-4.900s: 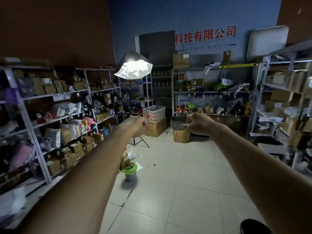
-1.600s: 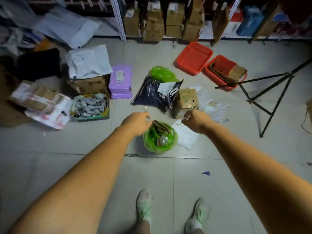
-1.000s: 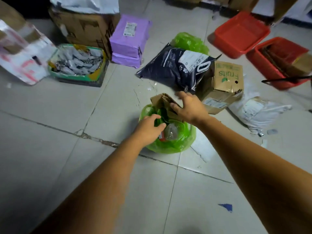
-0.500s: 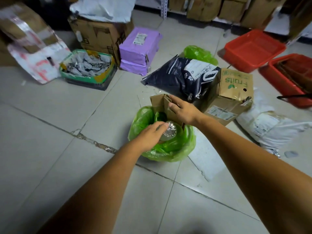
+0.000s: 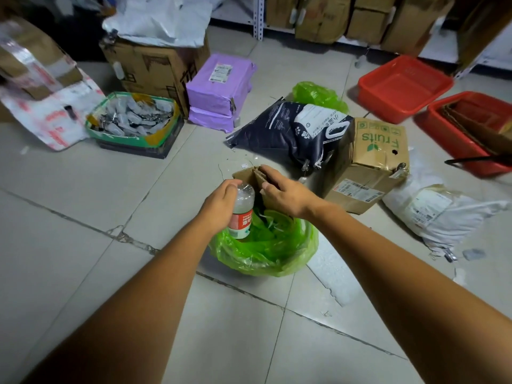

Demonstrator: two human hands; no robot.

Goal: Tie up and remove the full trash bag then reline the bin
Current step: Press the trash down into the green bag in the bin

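Green trash bag lines a small bin on the tiled floor, centre of view, mouth open and untied. Bin body itself is hidden under the bag's overhang.

Left hand: fingers wrapped around a clear plastic bottle with a red-and-white label. Bottle is upright, its lower part at the bag's left rim, upper part sticking up above it.

Right hand: fingers curled over the top edge of a folded piece of cardboard, thumb on the near face. Cardboard stands upright out of the far side of the bag, just beside the bottle.

Inside the bag: green crumpled plastic and scraps, detail unclear.

Around it on the floor:
- dark printed bag lying just behind the bin
- "Fruits" cardboard box, tilted, leaning against the dark bag's right side
- loose green plastic bag behind the dark one
- purple wrapped parcels, stacked, far left of centre
- green-rimmed tray of small packets to the left
- two red plastic bins at far right; nearer one holds cardboard
- white mailer bag right of the box
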